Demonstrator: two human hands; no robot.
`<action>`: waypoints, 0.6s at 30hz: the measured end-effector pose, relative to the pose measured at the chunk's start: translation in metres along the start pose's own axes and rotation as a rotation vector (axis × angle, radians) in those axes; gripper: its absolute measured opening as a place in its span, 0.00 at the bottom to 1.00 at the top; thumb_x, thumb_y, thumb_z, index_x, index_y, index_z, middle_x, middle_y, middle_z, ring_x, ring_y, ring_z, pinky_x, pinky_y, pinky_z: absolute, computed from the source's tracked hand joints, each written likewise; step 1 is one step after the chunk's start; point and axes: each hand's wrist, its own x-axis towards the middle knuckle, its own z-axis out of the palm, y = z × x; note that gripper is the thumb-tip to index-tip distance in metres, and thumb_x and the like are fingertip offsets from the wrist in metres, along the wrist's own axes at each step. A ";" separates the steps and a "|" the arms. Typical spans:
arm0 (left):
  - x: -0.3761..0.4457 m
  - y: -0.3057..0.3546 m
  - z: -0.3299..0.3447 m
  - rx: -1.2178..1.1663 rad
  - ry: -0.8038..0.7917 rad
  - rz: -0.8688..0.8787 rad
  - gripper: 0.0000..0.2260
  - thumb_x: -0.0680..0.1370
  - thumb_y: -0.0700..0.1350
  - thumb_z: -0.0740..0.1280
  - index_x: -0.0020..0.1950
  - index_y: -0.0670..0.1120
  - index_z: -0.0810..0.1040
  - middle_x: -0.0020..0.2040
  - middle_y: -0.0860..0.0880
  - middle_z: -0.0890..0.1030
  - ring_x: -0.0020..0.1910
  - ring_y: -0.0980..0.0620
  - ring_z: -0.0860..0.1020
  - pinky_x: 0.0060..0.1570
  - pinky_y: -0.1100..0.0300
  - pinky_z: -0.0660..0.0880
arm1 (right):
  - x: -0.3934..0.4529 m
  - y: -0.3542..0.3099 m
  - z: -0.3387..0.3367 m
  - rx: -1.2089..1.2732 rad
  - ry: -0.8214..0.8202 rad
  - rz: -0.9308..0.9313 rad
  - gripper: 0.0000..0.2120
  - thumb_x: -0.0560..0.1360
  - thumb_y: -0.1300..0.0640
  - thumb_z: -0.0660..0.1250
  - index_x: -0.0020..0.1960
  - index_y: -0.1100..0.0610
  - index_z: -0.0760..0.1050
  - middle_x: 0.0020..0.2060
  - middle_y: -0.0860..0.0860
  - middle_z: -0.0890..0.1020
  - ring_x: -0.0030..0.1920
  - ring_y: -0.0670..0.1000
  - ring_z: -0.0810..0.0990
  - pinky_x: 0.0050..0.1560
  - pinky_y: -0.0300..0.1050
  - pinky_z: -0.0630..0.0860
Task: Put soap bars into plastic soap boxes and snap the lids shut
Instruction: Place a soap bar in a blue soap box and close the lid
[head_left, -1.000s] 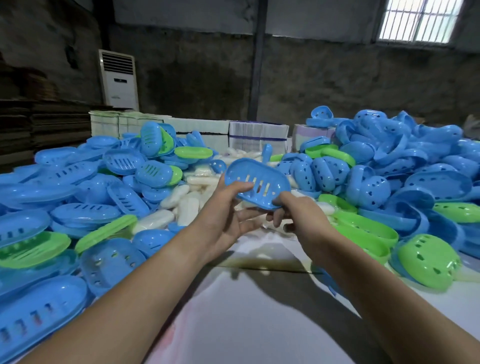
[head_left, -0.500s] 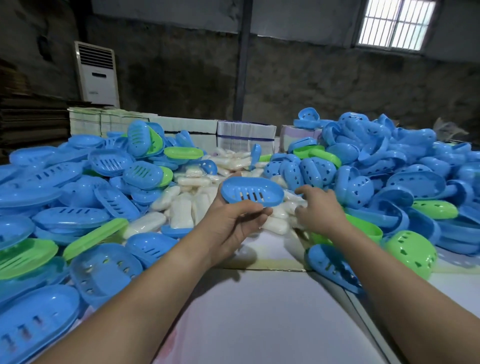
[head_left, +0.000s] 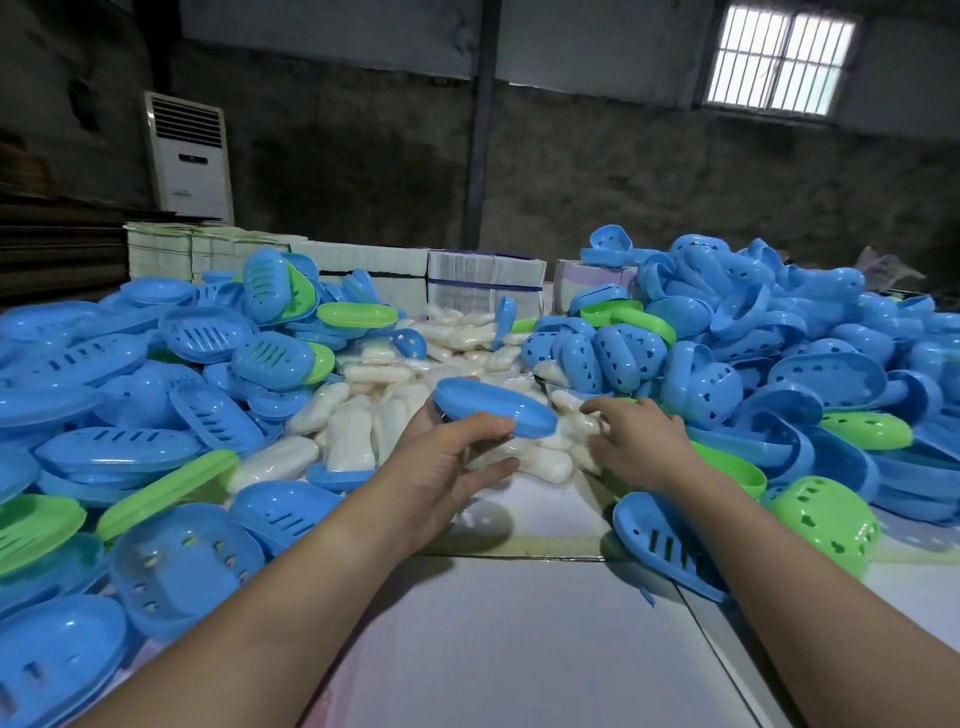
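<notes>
My left hand (head_left: 447, 467) holds a blue oval soap box half (head_left: 493, 408) by its near edge, thumb on top, above the middle of the table. Just to its right, my right hand (head_left: 636, 441) reaches into the heap of wrapped white soap bars (head_left: 353, 436), its fingers curled on a bar (head_left: 584, 423); whether the bar is off the heap I cannot tell. More white bars spread back along the table's centre.
Piles of blue and green soap box halves rise on the left (head_left: 130, 395) and on the right (head_left: 779, 353). A blue half (head_left: 665, 545) lies beside my right forearm. White cartons (head_left: 485, 283) stand at the back. Bare white tabletop (head_left: 493, 649) lies in front.
My right hand let go of the blue half and moved right into the soap bars. My left hand kept the half and tipped it flatter.
</notes>
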 end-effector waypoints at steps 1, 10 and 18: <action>0.000 -0.001 0.000 0.011 -0.001 -0.006 0.30 0.61 0.33 0.79 0.60 0.48 0.77 0.48 0.47 0.85 0.49 0.49 0.83 0.45 0.52 0.85 | -0.001 0.000 0.000 0.009 0.048 -0.026 0.20 0.79 0.53 0.59 0.70 0.46 0.67 0.54 0.50 0.80 0.62 0.57 0.70 0.57 0.56 0.66; 0.001 -0.009 0.002 0.166 0.020 -0.013 0.26 0.63 0.40 0.77 0.59 0.50 0.76 0.47 0.47 0.85 0.46 0.43 0.82 0.43 0.53 0.82 | -0.022 -0.036 -0.028 1.030 0.240 -0.072 0.08 0.79 0.55 0.67 0.55 0.43 0.76 0.33 0.51 0.74 0.35 0.47 0.72 0.41 0.44 0.71; -0.006 -0.011 0.006 0.357 -0.074 -0.036 0.27 0.63 0.53 0.78 0.61 0.52 0.79 0.54 0.49 0.86 0.51 0.49 0.86 0.46 0.54 0.82 | -0.052 -0.085 -0.037 1.484 0.044 -0.118 0.09 0.78 0.62 0.69 0.57 0.53 0.78 0.44 0.56 0.85 0.42 0.52 0.83 0.45 0.47 0.80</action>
